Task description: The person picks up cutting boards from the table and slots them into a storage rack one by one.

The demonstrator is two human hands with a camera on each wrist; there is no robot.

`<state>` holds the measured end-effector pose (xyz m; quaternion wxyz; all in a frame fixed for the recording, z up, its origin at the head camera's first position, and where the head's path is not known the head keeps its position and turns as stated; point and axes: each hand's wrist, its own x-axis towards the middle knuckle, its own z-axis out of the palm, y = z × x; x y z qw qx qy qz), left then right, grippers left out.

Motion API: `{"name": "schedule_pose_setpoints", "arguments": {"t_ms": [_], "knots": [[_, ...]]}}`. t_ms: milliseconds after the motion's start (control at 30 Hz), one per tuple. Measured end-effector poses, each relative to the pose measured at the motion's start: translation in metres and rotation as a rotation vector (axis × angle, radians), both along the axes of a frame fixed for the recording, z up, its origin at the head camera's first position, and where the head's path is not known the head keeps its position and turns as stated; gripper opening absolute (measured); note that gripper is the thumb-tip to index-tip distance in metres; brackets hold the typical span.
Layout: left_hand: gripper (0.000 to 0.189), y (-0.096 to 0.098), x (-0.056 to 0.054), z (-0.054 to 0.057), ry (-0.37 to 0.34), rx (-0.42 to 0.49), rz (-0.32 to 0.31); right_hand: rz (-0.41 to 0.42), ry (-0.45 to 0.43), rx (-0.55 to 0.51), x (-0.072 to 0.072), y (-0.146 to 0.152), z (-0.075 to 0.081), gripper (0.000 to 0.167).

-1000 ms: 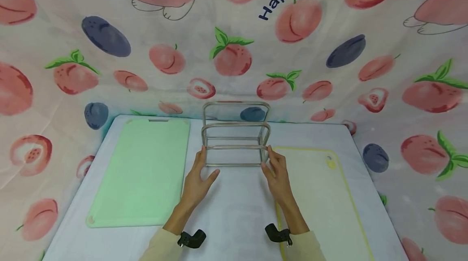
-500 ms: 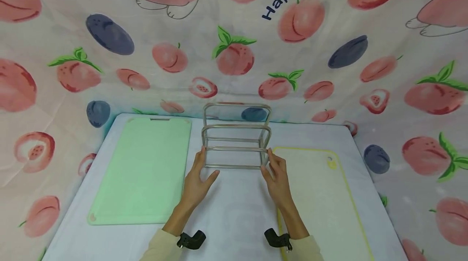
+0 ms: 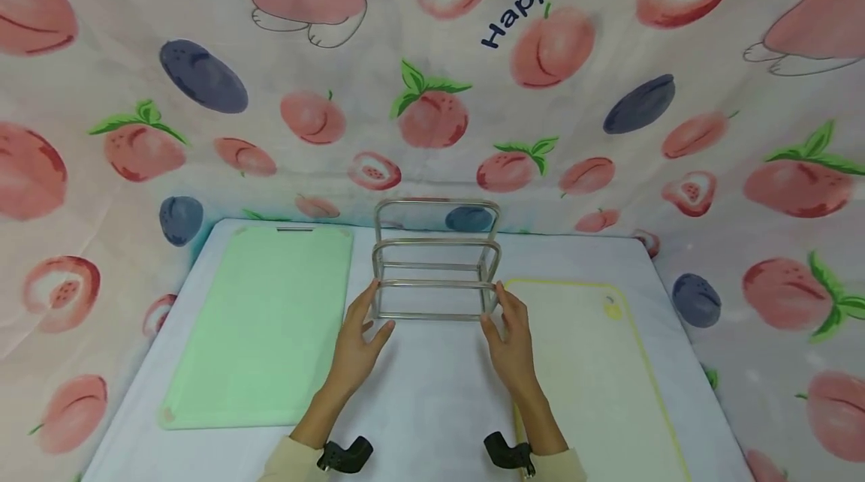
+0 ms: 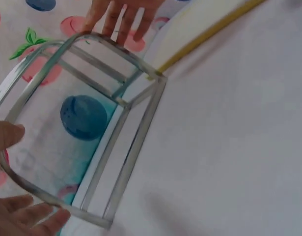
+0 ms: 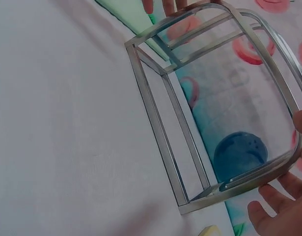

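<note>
- We find the metal rack (image 3: 432, 242) upright at the middle of the far part of the white table (image 3: 432, 399), before the fruit-printed backdrop (image 3: 432, 178); whether its whole base rests on the surface, we cannot tell.
- We see the left hand (image 3: 354, 347) at the rack's left side, fingers extended along the outside and touching the frame, with no curled grip evident.
- We see the right hand (image 3: 511, 350) mirrored at the other side, its fingers likewise loosely extended against the metal, the thumb by the near corner.
- We note the green board (image 3: 260, 332) lying flat to the left and the pale board with a yellow edge (image 3: 588, 369) flat to the right; each forearm passes over the inner part of its neighbouring board.
- We judge that unequal pressure from the two hands could twist the rack askew.
- We judge that so light a contact on smooth metal could let the frame slip, were it lifted.
- We judge that a push away from the person could carry the rack into the backdrop.
- We judge that a low forearm could nudge either board out of place.
</note>
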<state>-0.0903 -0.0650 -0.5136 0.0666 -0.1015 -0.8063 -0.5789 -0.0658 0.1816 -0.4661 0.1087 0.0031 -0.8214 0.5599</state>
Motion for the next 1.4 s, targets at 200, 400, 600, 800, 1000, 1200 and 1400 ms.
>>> {"name": "schedule_pose_setpoints", "arguments": {"t_ms": [200,400,600,800,1000,1200,1400], "knots": [[0.056,-0.019,0.006,0.016,0.107,0.095,0.026,-0.023,0.1,0.05,-0.002,-0.003,-0.01,0.06],[0.048,-0.052,0.012,0.022,0.112,0.088,0.161,0.036,0.21,0.02,0.001,-0.02,-0.008,0.054],[0.049,-0.089,0.015,0.018,0.153,0.097,0.332,0.19,0.302,-0.047,0.006,-0.054,0.004,0.05],[0.045,-0.131,0.015,-0.001,0.193,0.16,0.448,0.362,0.253,-0.154,0.015,-0.09,0.025,0.044],[0.045,-0.168,0.014,-0.023,0.11,0.083,0.554,0.484,0.171,-0.189,0.017,-0.118,0.024,0.043],[0.042,-0.194,0.016,-0.027,0.071,0.018,0.637,0.517,0.147,-0.151,0.015,-0.145,0.009,0.04],[0.039,-0.218,0.019,-0.029,-0.004,-0.015,0.705,0.482,0.128,-0.173,0.01,-0.169,-0.03,0.038]]}}
